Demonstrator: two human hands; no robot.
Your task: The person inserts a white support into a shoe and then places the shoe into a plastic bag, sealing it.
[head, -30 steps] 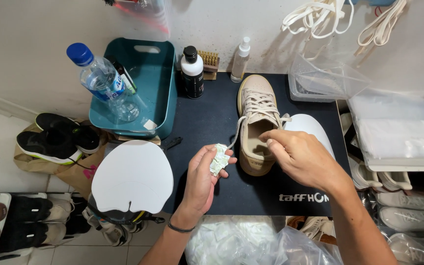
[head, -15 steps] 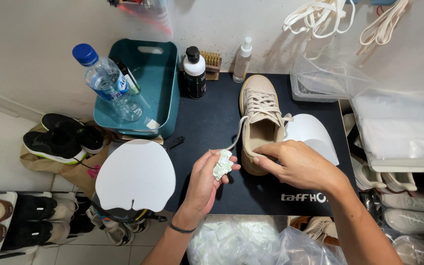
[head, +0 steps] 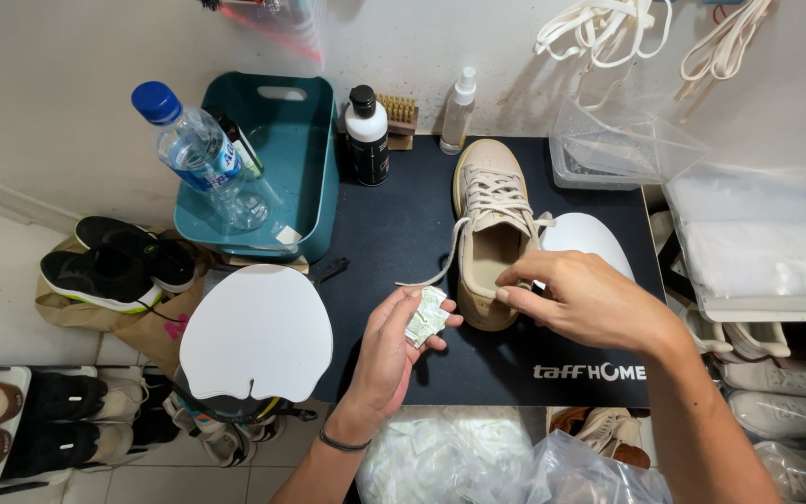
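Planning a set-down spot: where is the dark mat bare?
Bare mat lies between the black bottle and beige sneaker, and along the front edge below the right hand. Crowded: back edge, teal bin, clear tray.

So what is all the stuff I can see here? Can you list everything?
sneaker: 1, beige, upright on the mat
mat: 1, dark navy, covers the tabletop
sachets: small bunch, white-green, in the left hand
water bottle: 1, clear with blue cap, in the bin
bin: 1, teal, left of the mat
black bottle: 1, white cap, back of the mat
spray bottle: 1, clear, beside the brush
brush: 1, wooden, behind the black bottle
clear tub: 1, back right
black shoes: 2, on the left, below the bin
left hand: holds the sachets
right hand: fingers on the sneaker's opening
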